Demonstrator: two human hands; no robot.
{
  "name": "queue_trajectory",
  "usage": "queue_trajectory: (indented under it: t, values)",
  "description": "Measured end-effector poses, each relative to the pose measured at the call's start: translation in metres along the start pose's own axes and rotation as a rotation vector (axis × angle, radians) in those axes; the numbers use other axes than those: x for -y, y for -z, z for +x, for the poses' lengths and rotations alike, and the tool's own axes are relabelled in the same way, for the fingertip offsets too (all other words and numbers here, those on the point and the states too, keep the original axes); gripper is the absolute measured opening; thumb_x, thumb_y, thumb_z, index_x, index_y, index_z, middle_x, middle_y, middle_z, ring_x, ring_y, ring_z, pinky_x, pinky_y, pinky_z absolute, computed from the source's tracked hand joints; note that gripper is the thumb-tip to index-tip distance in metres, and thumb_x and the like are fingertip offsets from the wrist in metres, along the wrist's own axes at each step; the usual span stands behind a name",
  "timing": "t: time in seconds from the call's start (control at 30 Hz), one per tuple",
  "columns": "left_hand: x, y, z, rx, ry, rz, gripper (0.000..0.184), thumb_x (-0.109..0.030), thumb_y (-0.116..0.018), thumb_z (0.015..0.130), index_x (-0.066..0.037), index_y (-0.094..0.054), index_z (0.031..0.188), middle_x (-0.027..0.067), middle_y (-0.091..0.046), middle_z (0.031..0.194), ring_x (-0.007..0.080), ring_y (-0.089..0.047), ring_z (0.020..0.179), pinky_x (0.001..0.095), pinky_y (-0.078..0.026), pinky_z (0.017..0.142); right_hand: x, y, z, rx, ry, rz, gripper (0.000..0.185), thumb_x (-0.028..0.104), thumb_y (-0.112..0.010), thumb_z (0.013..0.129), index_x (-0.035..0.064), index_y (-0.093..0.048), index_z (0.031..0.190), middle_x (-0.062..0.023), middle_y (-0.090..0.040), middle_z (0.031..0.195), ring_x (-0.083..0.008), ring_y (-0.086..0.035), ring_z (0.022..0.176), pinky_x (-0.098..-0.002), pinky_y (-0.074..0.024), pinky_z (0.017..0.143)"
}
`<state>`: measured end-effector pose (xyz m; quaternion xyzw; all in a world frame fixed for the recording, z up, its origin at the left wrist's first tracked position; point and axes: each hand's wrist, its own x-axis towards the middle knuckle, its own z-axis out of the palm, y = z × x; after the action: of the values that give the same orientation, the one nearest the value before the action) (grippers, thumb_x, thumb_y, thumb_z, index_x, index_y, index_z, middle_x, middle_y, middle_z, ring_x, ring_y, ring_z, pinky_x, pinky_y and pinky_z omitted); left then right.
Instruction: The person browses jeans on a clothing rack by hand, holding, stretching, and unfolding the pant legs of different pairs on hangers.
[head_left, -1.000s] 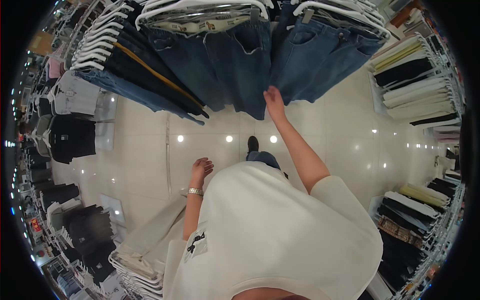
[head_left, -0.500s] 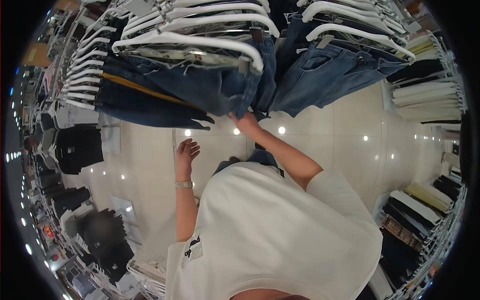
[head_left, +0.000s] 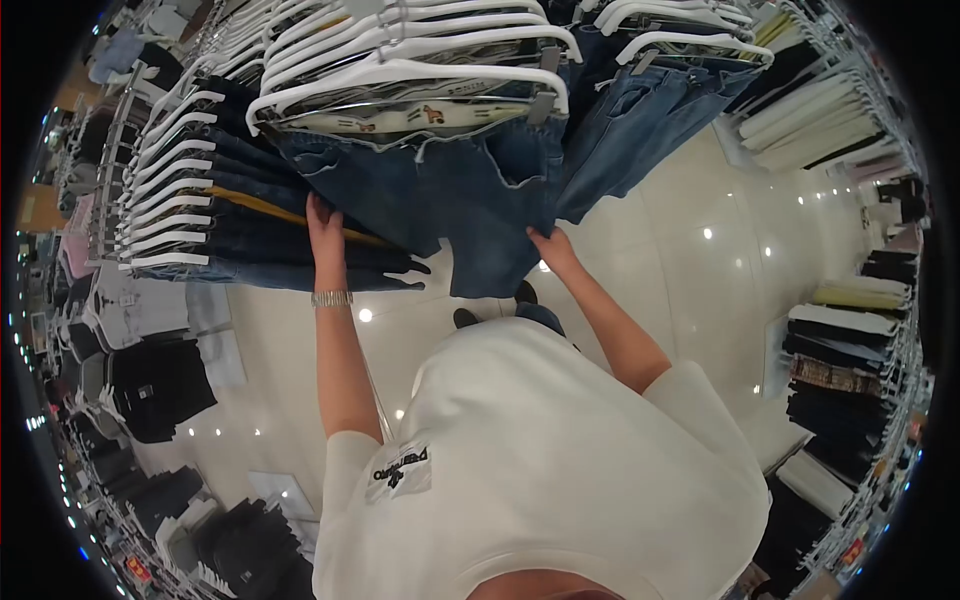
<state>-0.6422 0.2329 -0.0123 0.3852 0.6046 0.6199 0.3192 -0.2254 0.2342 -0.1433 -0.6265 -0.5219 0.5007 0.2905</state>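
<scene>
Fingers of your right hand appear to pinch the lower right edge of the mid-blue denim jeans, at the centre top of the frame. Your left hand, upper left of centre, is at the left side of these jeans; its fingers go partly out of sight, so I cannot tell if they grip or only touch. Just beside it hang dark-blue jeans, with one mustard-yellow strip among them.

The mid-blue jeans hang from a white plastic hanger with a silvery metal clip at the right side of the waist. More blue jeans hang to the upper right. Under the clothes is pale, shiny floor.

I judge this denim to be soft but rather thick, with moderate weight, not slippery and not fragile. It should fold and swing easily. The lower edge and side seams look good for a light pinch; a hard pull could make the waist slip from the clip.
</scene>
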Motion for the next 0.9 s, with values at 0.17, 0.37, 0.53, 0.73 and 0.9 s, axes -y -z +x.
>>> queue_trajectory:
  t: [0.17,0.37,0.53,0.73,0.9]
  values:
    - [0.006,-0.003,0.024,0.228,0.029,0.115,0.043,-0.003,-0.057,0.091,0.002,-0.048,0.133,0.0138,-0.063,0.124,0.0220,-0.059,0.111,0.0312,-0.043,0.098,0.016,-0.003,-0.031,-0.069,-0.017,0.031,0.046,0.032,-0.062,0.092,-0.0080,-0.064,0.113,-0.0243,-0.070,0.103,-0.0342,-0.068,0.099,-0.0373,-0.0503,0.087]
    - [0.015,-0.004,-0.027,0.174,0.005,0.202,0.029,-0.016,-0.064,0.092,0.004,-0.062,0.113,0.0150,-0.071,0.106,0.0213,-0.066,0.096,0.0319,-0.049,0.088,0.029,-0.018,-0.056,-0.167,-0.054,0.157,0.041,0.027,-0.064,0.093,-0.0074,-0.064,0.114,-0.0113,-0.069,0.104,-0.0204,-0.062,0.098,-0.0302,-0.0461,0.089]
    - [0.036,0.008,-0.089,0.264,0.157,0.290,0.030,-0.020,-0.066,0.090,0.002,-0.063,0.110,0.0113,-0.069,0.092,0.0198,-0.064,0.079,0.0305,-0.050,0.076,0.029,-0.017,-0.057,-0.292,-0.163,0.233,0.049,0.031,-0.064,0.087,-0.0107,-0.062,0.113,-0.0187,-0.069,0.106,-0.0273,-0.064,0.101,-0.0331,-0.0463,0.091]
    - [0.037,0.020,-0.127,0.188,-0.053,0.248,0.041,-0.020,-0.066,0.087,0.007,-0.059,0.117,0.0208,-0.067,0.098,0.0354,-0.066,0.090,0.0386,-0.050,0.085,0.033,-0.007,-0.052,-0.357,-0.210,0.392,0.048,0.028,-0.062,0.084,-0.0120,-0.062,0.110,-0.0154,-0.067,0.107,-0.0242,-0.061,0.100,-0.0310,-0.0436,0.092]
    - [0.032,0.021,-0.160,0.390,0.229,0.334,0.052,-0.031,-0.069,0.087,0.011,-0.058,0.116,0.0291,-0.067,0.102,0.0395,-0.066,0.097,0.0421,-0.051,0.086,0.032,-0.007,-0.050,-0.422,-0.149,0.331,0.050,0.029,-0.061,0.085,-0.0133,-0.062,0.111,-0.0190,-0.066,0.113,-0.0296,-0.061,0.103,-0.0334,-0.0439,0.094]
